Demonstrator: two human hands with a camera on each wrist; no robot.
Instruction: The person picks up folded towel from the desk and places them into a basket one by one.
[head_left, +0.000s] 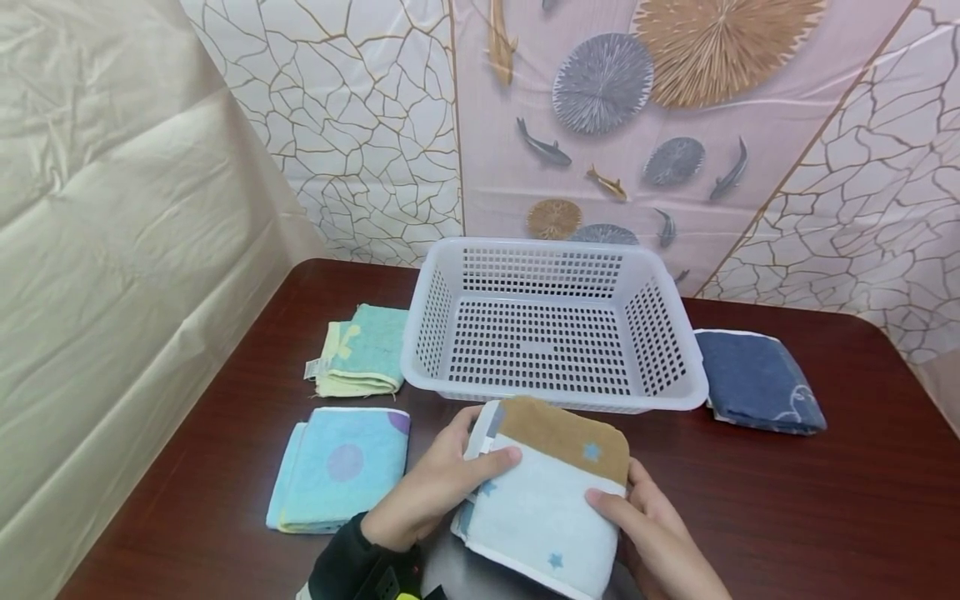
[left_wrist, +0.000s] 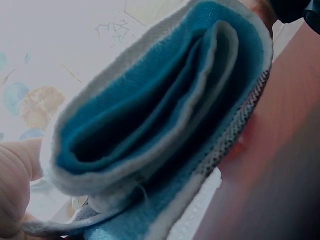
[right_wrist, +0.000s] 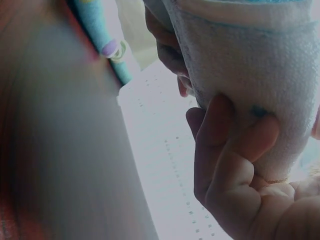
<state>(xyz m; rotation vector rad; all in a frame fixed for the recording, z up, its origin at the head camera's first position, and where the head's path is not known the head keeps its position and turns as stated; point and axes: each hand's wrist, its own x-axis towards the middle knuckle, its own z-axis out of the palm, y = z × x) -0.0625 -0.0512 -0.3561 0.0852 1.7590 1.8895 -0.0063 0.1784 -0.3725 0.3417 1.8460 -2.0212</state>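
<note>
Both hands grip a folded white towel [head_left: 543,508] with a brown band and small blue stars, raised in front of the basket. My left hand [head_left: 442,471] holds its left side, thumb across the top face. On the right side my right hand [head_left: 652,525] has its thumb on the white face and fingers beneath. The left wrist view looks into the folded layers of the towel [left_wrist: 165,105], blue inside with white edges. In the right wrist view, the fingers [right_wrist: 215,150] press against the underside of the towel [right_wrist: 250,65].
A white plastic basket [head_left: 555,398] with slotted walls stands at the table's back. Left of it lie a folded green towel [head_left: 375,346] and, nearer, a light blue towel [head_left: 345,475]. A dark blue folded towel [head_left: 757,379] lies against its right side on the brown table [head_left: 847,500].
</note>
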